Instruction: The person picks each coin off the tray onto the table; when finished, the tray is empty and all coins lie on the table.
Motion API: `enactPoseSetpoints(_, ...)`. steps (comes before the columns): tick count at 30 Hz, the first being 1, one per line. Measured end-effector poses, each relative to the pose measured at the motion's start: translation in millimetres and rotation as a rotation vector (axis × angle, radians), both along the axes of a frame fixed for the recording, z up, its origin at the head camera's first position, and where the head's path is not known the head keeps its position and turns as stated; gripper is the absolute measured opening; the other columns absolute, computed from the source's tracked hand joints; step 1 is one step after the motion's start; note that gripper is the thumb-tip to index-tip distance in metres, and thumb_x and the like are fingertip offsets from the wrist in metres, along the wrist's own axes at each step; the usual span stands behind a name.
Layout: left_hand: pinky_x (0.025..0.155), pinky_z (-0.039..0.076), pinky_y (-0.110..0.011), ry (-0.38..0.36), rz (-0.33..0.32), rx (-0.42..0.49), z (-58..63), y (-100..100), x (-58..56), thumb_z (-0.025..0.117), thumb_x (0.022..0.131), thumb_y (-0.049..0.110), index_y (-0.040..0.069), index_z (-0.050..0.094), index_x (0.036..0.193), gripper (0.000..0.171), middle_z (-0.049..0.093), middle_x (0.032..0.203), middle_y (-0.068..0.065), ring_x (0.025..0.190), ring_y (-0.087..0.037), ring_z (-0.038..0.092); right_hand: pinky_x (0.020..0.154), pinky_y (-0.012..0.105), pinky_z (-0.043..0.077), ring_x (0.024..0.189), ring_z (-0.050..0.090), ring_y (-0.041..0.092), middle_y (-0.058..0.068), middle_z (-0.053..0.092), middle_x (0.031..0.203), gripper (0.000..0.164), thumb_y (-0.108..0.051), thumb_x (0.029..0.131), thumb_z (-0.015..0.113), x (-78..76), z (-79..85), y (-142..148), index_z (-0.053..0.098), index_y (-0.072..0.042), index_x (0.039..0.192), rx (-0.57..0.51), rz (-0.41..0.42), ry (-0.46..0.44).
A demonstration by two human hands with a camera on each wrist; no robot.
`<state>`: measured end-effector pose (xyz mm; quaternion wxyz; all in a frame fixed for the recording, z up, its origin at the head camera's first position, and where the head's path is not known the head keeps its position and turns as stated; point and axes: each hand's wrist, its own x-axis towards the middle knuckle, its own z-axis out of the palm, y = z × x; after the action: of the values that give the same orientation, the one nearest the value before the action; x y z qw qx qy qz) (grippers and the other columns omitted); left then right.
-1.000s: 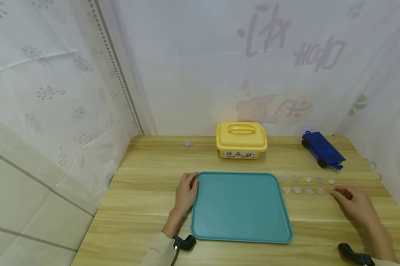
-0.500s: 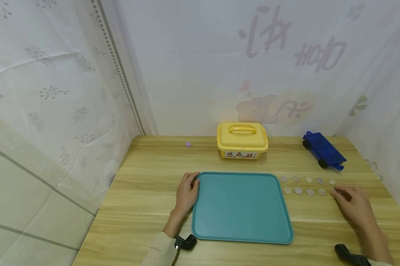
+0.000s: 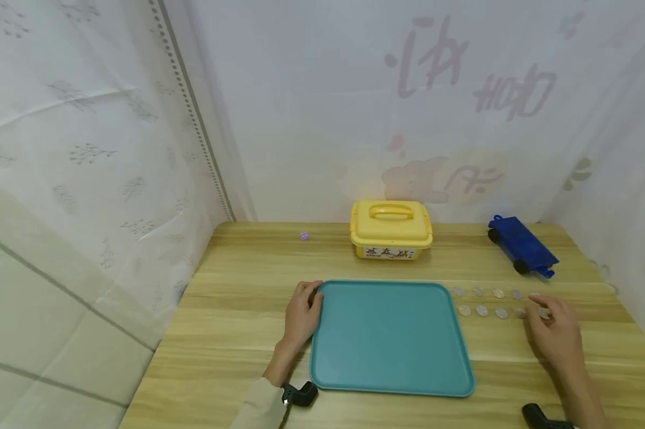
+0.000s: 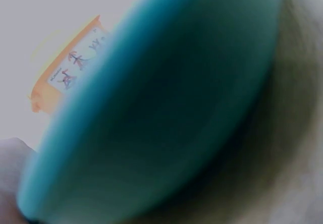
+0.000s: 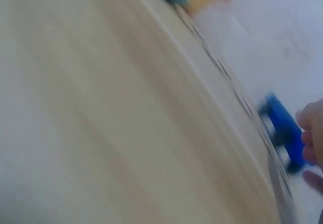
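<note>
My left hand (image 3: 301, 316) rests against the left edge of a teal tray (image 3: 392, 336), near its far corner, its fingers bent loosely at the rim. In the left wrist view, the tray's rim (image 4: 151, 82) is blurred and large. My right hand (image 3: 558, 333) hovers over the right end of two rows of silver coins. Between its thumb and forefinger a coin (image 3: 544, 313) shows on the table, in line with the near row. Thumb and fingers stand apart. The hand partly covers neighbouring coins, among them one (image 3: 520, 313) by the thumb.
Behind the tray stands a yellow lidded box (image 3: 391, 229) with a handle. A blue toy trailer (image 3: 522, 245) with black wheels is at the back right. A small purple cube (image 3: 303, 236) lies at the back left. Curtain-like cloth surrounds the wooden table (image 3: 236, 310).
My right hand has let go of the coin at the near row's right end and shifted left over the neighbouring coins. The left hand stays at the tray.
</note>
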<state>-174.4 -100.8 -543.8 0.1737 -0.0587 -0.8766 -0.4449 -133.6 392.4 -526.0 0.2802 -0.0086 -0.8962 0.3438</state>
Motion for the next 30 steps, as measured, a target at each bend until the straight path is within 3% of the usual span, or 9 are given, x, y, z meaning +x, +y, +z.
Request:
enactPoseSetpoints(2, 0.056, 0.039, -0.021, -0.001, 0.012, 0.001, 0.2, 0, 0.7, 0.055, 0.089, 0.017, 0.014, 0.061, 0.115, 0.027, 0.055, 0.098, 0.000, 0.066, -0.007, 0.046, 0.082, 0.008, 0.030, 0.101, 0.042, -0.004, 0.016, 0.058, 0.102, 0.023, -0.002, 0.078, 0.063, -4.7, -2.7, -21, 0.066, -0.001, 0.101, -0.027, 0.064, 0.109)
enactPoseSetpoints(5, 0.057, 0.039, -0.021, 0.003, 0.022, -0.002, 0.7, 1, 0.7, 0.055, 0.089, 0.017, 0.014, 0.061, 0.114, 0.026, 0.055, 0.098, 0.001, 0.067, -0.007, 0.045, 0.086, 0.010, 0.029, 0.100, 0.047, 0.001, 0.016, 0.061, 0.094, 0.022, 0.001, 0.075, 0.065, -11.9, -8.1, -53, 0.067, -0.002, 0.097, 0.007, 0.177, 0.226)
enactPoseSetpoints(7, 0.057, 0.039, -0.021, 0.008, 0.026, 0.001, 0.6, 1, 0.4, 0.055, 0.089, 0.017, 0.014, 0.061, 0.114, 0.026, 0.055, 0.097, 0.001, 0.067, -0.007, 0.045, 0.074, 0.011, 0.033, 0.084, 0.048, 0.002, 0.009, 0.060, 0.084, 0.019, -0.002, 0.075, 0.065, -14.7, -11.2, -74, 0.067, -0.004, 0.094, 0.056, 0.200, 0.263)
enactPoseSetpoints(10, 0.057, 0.039, -0.021, 0.015, 0.028, 0.001, -0.1, 1, 0.6, 0.055, 0.089, 0.017, 0.014, 0.061, 0.114, 0.026, 0.055, 0.096, 0.001, 0.067, -0.007, 0.045, 0.054, 0.013, 0.032, 0.061, 0.042, 0.000, -0.003, 0.053, 0.067, 0.015, -0.007, 0.074, 0.067, -16.7, -14.0, -101, 0.068, -0.007, 0.090, 0.134, 0.170, 0.293)
enactPoseSetpoints(13, 0.057, 0.039, -0.020, 0.016, 0.020, -0.011, -0.8, 0, 0.8, 0.055, 0.089, 0.017, 0.015, 0.061, 0.113, 0.026, 0.055, 0.095, 0.001, 0.067, -0.007, 0.045, 0.043, 0.016, 0.028, 0.049, 0.034, -0.001, -0.010, 0.045, 0.058, 0.011, -0.012, 0.075, 0.066, -17.9, -14.9, -121, 0.067, -0.010, 0.086, 0.171, 0.106, 0.279)
enactPoseSetpoints(18, 0.055, 0.037, -0.021, 0.024, 0.041, -0.017, -1.0, -6, 2.0, 0.056, 0.088, 0.015, 0.015, 0.062, 0.112, 0.025, 0.055, 0.095, 0.001, 0.064, -0.007, 0.044, 0.041, 0.019, 0.028, 0.045, 0.036, 0.002, -0.011, 0.045, 0.056, 0.007, -0.018, 0.078, 0.064, -20.8, -16.6, -142, 0.066, -0.015, 0.084, 0.171, 0.032, 0.188)
enactPoseSetpoints(26, 0.055, 0.037, -0.020, 0.018, 0.023, -0.019, -2.9, -3, 1.0, 0.055, 0.088, 0.017, 0.015, 0.062, 0.113, 0.026, 0.055, 0.095, 0.002, 0.064, -0.006, 0.044, 0.043, 0.023, 0.031, 0.049, 0.044, 0.009, -0.006, 0.054, 0.065, 0.006, -0.022, 0.077, 0.066, -16.4, -17.5, -141, 0.065, -0.016, 0.076, 0.153, -0.101, 0.075)
enactPoseSetpoints(30, 0.055, 0.037, -0.020, 0.023, 0.021, -0.011, -3.8, -1, 0.0, 0.055, 0.089, 0.017, 0.015, 0.062, 0.113, 0.025, 0.055, 0.095, 0.002, 0.064, -0.007, 0.044, 0.043, 0.024, 0.032, 0.051, 0.047, 0.010, -0.005, 0.056, 0.068, 0.008, -0.024, 0.079, 0.065, -16.6, -18.6, -138, 0.066, -0.017, 0.078, 0.153, -0.107, 0.046)
